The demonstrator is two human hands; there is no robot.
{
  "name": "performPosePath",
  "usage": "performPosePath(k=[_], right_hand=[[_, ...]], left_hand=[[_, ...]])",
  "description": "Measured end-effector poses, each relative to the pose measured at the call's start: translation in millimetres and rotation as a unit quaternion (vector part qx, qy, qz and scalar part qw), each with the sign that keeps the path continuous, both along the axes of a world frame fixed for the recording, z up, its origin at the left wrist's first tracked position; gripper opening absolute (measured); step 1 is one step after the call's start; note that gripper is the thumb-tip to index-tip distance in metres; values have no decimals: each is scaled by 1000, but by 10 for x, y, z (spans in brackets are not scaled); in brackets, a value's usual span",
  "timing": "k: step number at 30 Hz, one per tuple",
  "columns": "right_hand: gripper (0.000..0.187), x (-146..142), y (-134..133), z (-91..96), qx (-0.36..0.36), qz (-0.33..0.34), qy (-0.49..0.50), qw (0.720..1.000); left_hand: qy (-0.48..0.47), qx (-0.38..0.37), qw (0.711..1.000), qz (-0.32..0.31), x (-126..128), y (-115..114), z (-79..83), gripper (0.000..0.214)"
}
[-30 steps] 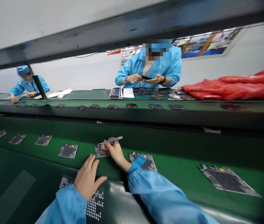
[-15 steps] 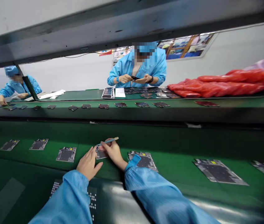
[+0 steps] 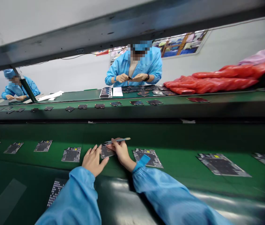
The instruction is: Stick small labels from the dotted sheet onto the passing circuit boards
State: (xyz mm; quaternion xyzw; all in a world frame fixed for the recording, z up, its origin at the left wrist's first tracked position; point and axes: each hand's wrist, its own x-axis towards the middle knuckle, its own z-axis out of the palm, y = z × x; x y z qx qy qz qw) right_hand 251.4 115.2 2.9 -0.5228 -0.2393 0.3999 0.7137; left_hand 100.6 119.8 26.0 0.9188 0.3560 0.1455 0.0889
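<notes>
The thin tool (image 3: 121, 140) lies across the far edge of a circuit board (image 3: 107, 152), its long axis running left to right and nearly level. Its narrow end points left, over the board's far left corner; its pale blunt end points right and tips slightly up. The right hand (image 3: 121, 152) has thumb and fingers closed together on the tool, and partly covers the board. The left hand (image 3: 93, 161) is palm down, thumb apart from the fingers, fingertips at the board's left edge; I cannot tell whether they press on it. The board rests on a green belt (image 3: 181, 165), between a left board (image 3: 71, 154) and a right board (image 3: 147, 158), the latter just beside the right wrist.
</notes>
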Motion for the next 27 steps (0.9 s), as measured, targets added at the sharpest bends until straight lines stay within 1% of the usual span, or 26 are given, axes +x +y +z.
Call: performPosePath(k=[1, 3, 5, 7, 9, 11, 12, 14, 16, 18, 20, 23, 27], right_hand=[[42, -2, -71, 45, 3, 7, 13, 1000], [44, -22, -267, 144, 8, 28, 33, 999], [44, -68, -512, 237, 9, 63, 50, 997], [42, -143, -758, 298, 5, 116, 65, 991], [40, -246, -960, 306, -9, 173, 73, 982], [40, -370, -1095, 258, -24, 227, 65, 971], [40, -436, -1138, 216, -27, 250, 55, 966], [39, -562, -1189, 113, -14, 281, 28, 959], [38, -666, -1211, 8, 17, 289, 6, 957], [36, -735, -1224, -73, 44, 292, -10, 955], [33, -766, -1238, -116, 59, 299, -18, 952], [30, -756, -1267, -114, 73, 309, -33, 948], [28, -701, -1317, -93, 74, 318, -77, 942]], left_hand=[[-10, 3, 1000, 7, -69, -69, 50, 34], [-37, 14, 999, 36, -277, -279, 110, 32], [-81, 33, 992, 92, -545, -548, 72, 32], [-57, 72, 989, 112, -814, -805, -70, 33], [-25, 114, 991, 68, -1027, -998, -266, 36], [-6, 141, 990, 28, -1151, -1112, -443, 42], [-7, 150, 988, 22, -1180, -1146, -507, 44], [-32, 161, 985, 44, -1178, -1187, -580, 46], [-74, 165, 980, 81, -1123, -1211, -605, 46], [-106, 168, 974, 105, -1049, -1229, -622, 45], [-119, 171, 973, 101, -987, -1241, -655, 44], [-122, 183, 972, 85, -956, -1243, -707, 41], [-124, 211, 969, 35, -989, -1224, -687, 37]])
